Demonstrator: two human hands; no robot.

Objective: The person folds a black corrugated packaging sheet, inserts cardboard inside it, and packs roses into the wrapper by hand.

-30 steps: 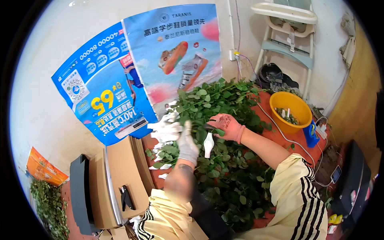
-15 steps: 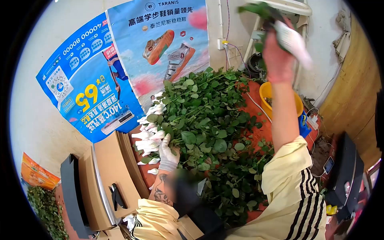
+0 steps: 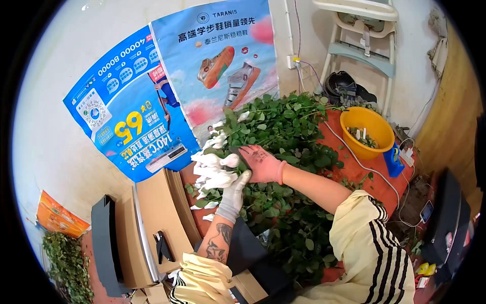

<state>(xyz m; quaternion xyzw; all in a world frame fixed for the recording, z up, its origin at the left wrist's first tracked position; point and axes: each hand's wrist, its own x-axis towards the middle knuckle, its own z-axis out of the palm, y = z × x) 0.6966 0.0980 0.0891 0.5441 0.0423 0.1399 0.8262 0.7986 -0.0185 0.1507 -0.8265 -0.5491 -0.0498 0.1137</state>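
Observation:
White-sleeved rose heads (image 3: 216, 177) are gathered on the left side of a heap of leafy green stems (image 3: 283, 121). My left hand (image 3: 234, 196), in a white glove, is closed round the stems just below several of these heads, thumb on top. Right beside it, my right hand (image 3: 263, 164) wears a pink glove with dark markings. Its fingers are bent round a rose (image 3: 230, 161) just behind the head, against the bunch. Its fingertips are partly hidden by leaves.
A yellow basin (image 3: 367, 134) with plant scraps stands on the red tabletop (image 3: 331, 139), near a white cable and a blue object (image 3: 392, 161). Cardboard sheets (image 3: 162, 218) with a black stapler-like tool (image 3: 163, 247) stand at left. Behind are posters (image 3: 217, 66) and a high chair (image 3: 362, 50).
My right hand has come down from the upper right, where it held a white-sleeved rose aloft, to the bunch at my left hand. My left hand stays at the heads. The view has shifted slightly.

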